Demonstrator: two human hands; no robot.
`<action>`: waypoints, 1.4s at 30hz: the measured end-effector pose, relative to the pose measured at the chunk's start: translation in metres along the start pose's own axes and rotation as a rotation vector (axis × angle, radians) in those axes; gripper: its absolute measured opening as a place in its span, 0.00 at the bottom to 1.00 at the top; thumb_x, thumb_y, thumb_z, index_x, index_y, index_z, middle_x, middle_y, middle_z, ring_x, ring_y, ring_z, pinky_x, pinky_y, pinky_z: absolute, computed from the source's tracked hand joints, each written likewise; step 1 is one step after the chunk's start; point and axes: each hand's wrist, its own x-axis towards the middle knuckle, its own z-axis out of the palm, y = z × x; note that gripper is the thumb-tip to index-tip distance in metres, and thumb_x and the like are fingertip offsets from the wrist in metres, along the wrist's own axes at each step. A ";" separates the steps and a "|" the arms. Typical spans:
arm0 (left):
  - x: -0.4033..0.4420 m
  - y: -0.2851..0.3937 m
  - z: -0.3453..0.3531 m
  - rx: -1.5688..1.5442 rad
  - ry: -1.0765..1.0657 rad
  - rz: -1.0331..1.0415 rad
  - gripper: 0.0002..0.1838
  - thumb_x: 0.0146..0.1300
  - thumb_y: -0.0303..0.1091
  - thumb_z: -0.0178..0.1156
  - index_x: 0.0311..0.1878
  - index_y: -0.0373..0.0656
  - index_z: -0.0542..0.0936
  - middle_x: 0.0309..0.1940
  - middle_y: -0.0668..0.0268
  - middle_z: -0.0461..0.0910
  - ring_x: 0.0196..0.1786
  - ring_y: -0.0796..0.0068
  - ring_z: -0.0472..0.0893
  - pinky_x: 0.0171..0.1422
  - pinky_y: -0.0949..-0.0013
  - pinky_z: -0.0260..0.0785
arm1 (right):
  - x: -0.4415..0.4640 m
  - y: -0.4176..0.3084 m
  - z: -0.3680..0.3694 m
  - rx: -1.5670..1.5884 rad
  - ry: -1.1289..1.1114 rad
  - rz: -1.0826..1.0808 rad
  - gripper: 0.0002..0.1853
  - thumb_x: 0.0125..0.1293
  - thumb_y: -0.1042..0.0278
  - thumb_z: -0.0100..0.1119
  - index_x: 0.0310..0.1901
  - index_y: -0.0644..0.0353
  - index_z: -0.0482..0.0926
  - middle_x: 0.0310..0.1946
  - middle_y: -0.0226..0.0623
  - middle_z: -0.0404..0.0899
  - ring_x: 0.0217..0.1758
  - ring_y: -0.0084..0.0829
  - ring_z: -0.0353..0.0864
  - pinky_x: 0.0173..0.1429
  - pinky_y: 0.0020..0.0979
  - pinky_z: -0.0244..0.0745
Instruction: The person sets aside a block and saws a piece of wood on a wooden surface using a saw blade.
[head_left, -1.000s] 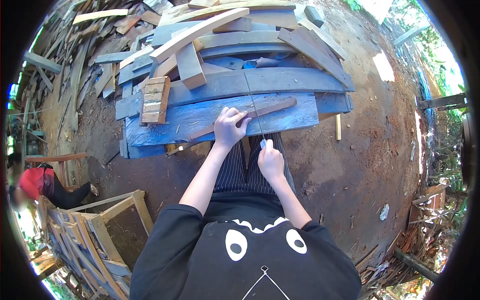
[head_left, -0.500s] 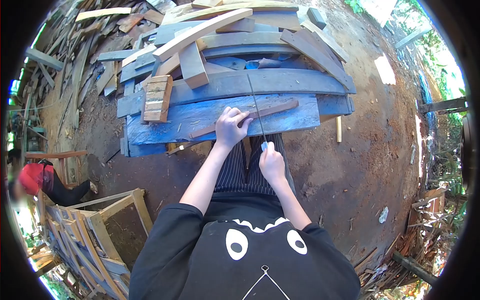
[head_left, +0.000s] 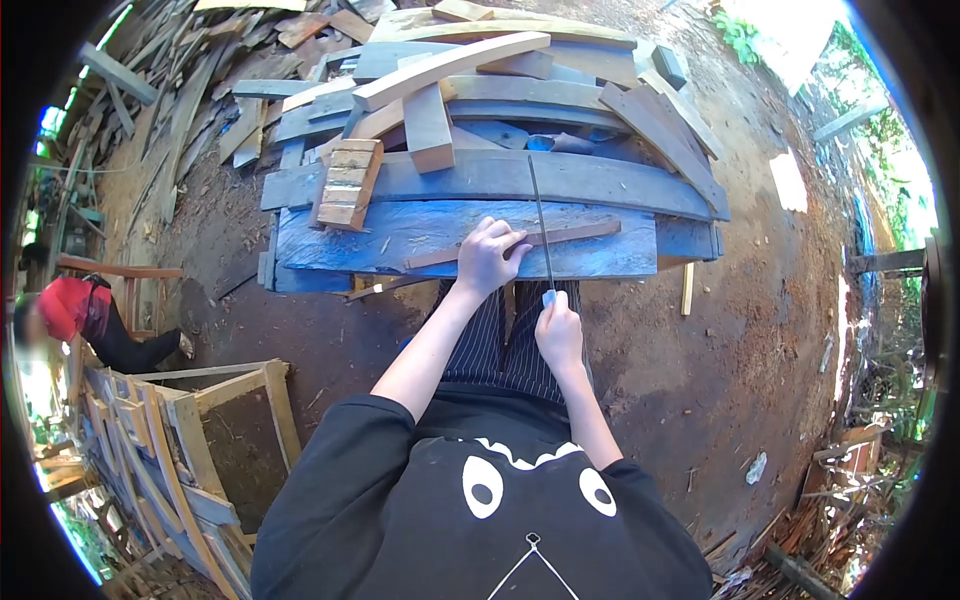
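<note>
A thin dark saw (head_left: 541, 220) lies across a narrow reddish-brown wooden strip (head_left: 580, 232) on a wide bluish board (head_left: 345, 242). My right hand (head_left: 560, 335) is closed around the saw's light blue handle, at the board's near edge. Just left of the blade, my left hand (head_left: 490, 258) grips the strip and presses it on the board, thumb and fingers around it. The strip sticks out on both sides of that hand. A bundled wooden block (head_left: 348, 185) sits on the board's left part.
Behind the board are stacked planks (head_left: 470, 172) and a thick upright-cut beam (head_left: 428, 125). A wooden frame (head_left: 280, 410) stands at lower left, near a person in red (head_left: 75, 310). Scrap wood (head_left: 185, 110) covers the ground at upper left.
The whole view has shifted, so the bench and both hands appear farther right. The saw still crosses the strip beside my left hand, with my right hand slightly lower in view.
</note>
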 end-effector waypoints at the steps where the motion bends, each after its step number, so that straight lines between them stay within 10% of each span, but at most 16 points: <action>1: 0.000 0.001 0.000 0.015 -0.005 -0.015 0.09 0.46 0.33 0.70 0.33 0.45 0.86 0.26 0.70 0.77 0.34 0.69 0.76 0.38 0.68 0.73 | 0.004 -0.003 0.002 0.006 0.014 -0.004 0.06 0.67 0.71 0.47 0.40 0.64 0.66 0.20 0.58 0.76 0.26 0.58 0.80 0.27 0.53 0.74; 42: 0.001 0.000 0.000 -0.003 -0.021 -0.013 0.10 0.45 0.33 0.72 0.33 0.44 0.86 0.25 0.70 0.78 0.31 0.70 0.75 0.37 0.67 0.72 | -0.077 0.007 -0.028 0.008 -0.117 0.081 0.06 0.64 0.75 0.48 0.41 0.67 0.67 0.19 0.59 0.76 0.26 0.58 0.80 0.28 0.53 0.75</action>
